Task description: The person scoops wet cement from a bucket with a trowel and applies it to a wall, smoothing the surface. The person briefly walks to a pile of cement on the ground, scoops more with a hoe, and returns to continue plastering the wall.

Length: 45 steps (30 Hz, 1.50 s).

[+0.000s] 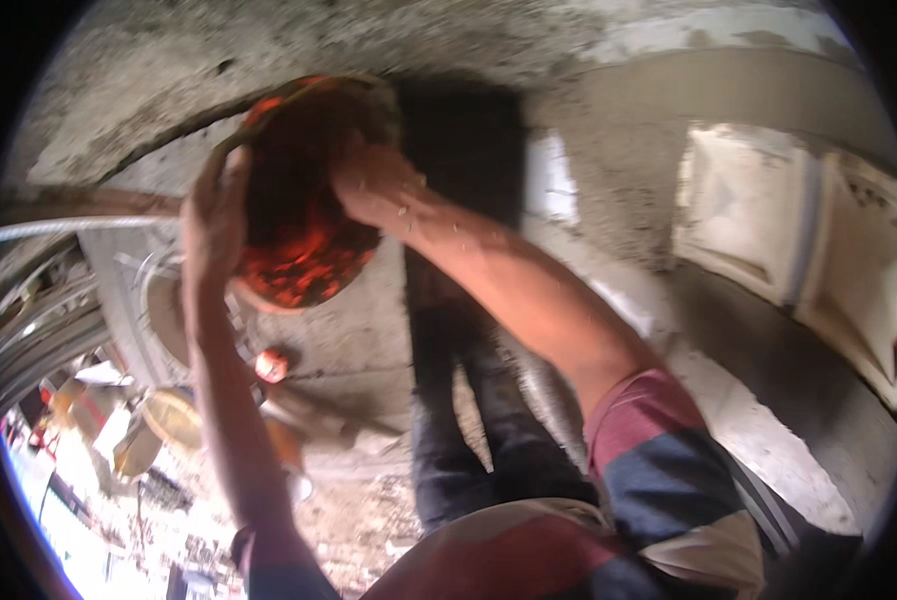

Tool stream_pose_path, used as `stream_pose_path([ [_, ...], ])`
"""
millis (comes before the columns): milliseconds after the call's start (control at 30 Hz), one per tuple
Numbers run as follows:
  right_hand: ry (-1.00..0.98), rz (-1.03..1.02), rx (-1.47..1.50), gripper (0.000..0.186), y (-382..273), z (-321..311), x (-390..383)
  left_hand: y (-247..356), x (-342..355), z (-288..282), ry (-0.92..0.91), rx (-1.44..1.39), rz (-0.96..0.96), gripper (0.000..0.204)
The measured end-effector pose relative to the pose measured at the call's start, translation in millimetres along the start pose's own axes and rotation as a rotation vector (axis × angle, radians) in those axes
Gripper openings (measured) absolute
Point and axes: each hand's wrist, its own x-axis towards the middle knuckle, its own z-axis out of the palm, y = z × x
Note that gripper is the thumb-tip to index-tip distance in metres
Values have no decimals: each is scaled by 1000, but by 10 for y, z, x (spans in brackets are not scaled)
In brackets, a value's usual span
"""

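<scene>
A round, deep basin is held up at the upper middle, tilted so that its dark inside shows. Bright red-orange patches show along its lower part and its upper rim; whether they are its wall or contents, I cannot tell. My left hand grips the basin's left side, with the fingers along the rim. Reaching into it from the right is my right hand, blurred, its fingers lost in the dark interior. Small pale specks stick to the right wrist and forearm.
A rough grey wall runs behind the basin. Pale framed panels stand at the right. A metal bar juts in from the left. Below lie a small red-orange round thing and a yellowish bowl-shaped thing.
</scene>
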Motion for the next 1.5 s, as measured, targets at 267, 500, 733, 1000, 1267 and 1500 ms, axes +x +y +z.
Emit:
stream_pose_path([
  [267,97,-383,-543,32,-100,-28,101,-123,48,-249,-7,-129,-57,55],
  [500,-262,-487,-596,21,-171,406,4,-130,111,-246,-66,60,6,52],
  [733,-79,37,-381,16,-444,248,508,-212,203,-221,-9,-74,-28,52],
  [1000,19,-340,-657,21,-409,418,-69,-271,174,-301,-14,-32,49,48],
  [1267,-361,-295,-1033,38,-209,335,-126,41,203,52,-96,30,145,49],
  [1500,32,100,-547,34,-268,-16,119,188,192,236,-35,138,145,50],
])
